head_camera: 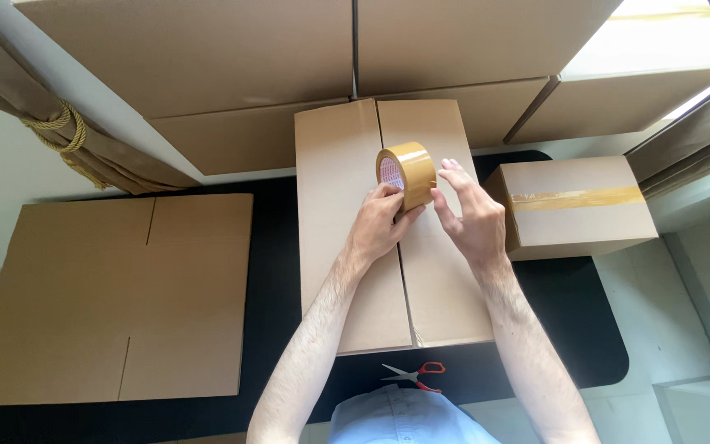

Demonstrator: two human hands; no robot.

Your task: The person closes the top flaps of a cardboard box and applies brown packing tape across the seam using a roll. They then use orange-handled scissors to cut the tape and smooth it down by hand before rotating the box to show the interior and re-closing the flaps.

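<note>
Above the middle box, both hands meet on a roll of brown packing tape [407, 173]. The left hand [378, 228] grasps the roll from below, fingers pinched on its lower edge, while the right hand [472, 215] has its fingertips on the outer winding, seemingly picking at the tape's end; it touches the roll without clenching it. The roll stands on edge just over the box's centre seam, its round core label white with red print.

Beneath it the upright cardboard box [392, 230] has its two flaps folded shut, yet no tape shows along the seam, so by my judgement the sealing is not begun. To the right a smaller box [577, 210] already carries a yellowish tape strip across its top. A flattened carton [117, 296] lies at left on the black mat [277, 271], more plain brown cartons [207, 49] are stacked behind, and red-handled scissors [417, 376] rest near the person's chest
</note>
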